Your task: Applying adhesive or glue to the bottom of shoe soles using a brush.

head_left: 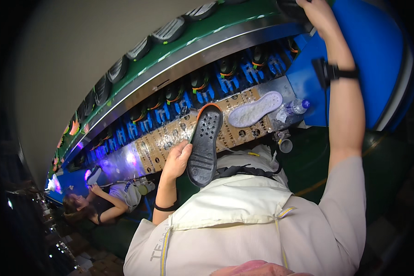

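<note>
In my left hand (pixel 178 158) is a black shoe sole (pixel 206 145), pinched at its edge between thumb and fingers. Its face has round holes at the orange-rimmed end and ridges towards the lower end. My right arm stretches up to the far right, where my right hand (pixel 318 14) closes on a dark piece like a shoe sole (pixel 293 10) at the green belt. The picture's edge cuts off part of that hand. Beyond the left hand's sole, a pale lilac sole-shaped piece (pixel 255 109) lies on the cardboard-covered ledge (pixel 165 142).
A clear bottle with a purple cap (pixel 304 104) stands at the ledge's right end. Several dark soles (pixel 169 30) line the green belt (pixel 234 16). Under it, shoes sit on blue holders (pixel 204 94). A co-worker (pixel 103 204) handles a sole at the lower left.
</note>
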### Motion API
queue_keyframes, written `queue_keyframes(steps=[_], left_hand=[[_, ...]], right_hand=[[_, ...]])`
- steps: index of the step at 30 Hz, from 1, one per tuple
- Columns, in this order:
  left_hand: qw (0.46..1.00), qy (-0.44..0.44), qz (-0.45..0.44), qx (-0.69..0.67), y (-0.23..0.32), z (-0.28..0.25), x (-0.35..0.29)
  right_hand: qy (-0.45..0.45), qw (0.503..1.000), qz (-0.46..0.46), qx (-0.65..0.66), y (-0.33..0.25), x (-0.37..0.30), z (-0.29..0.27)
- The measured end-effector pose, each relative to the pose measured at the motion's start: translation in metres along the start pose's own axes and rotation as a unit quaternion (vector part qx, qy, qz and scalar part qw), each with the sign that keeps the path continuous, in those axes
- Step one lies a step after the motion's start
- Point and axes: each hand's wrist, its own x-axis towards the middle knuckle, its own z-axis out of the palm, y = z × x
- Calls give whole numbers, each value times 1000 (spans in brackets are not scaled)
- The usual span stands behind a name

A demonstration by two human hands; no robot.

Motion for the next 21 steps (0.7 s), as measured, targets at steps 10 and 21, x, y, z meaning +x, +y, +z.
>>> queue_keyframes(steps=[10,21], left_hand=[[989,88,-45,-114,-76,-26,-46],[953,159,-88,-242,-126,3,-72]], right_hand=[[-94,853,-189,-478,59,57,94],[-166,820,-254,-485,-6,71,76]])
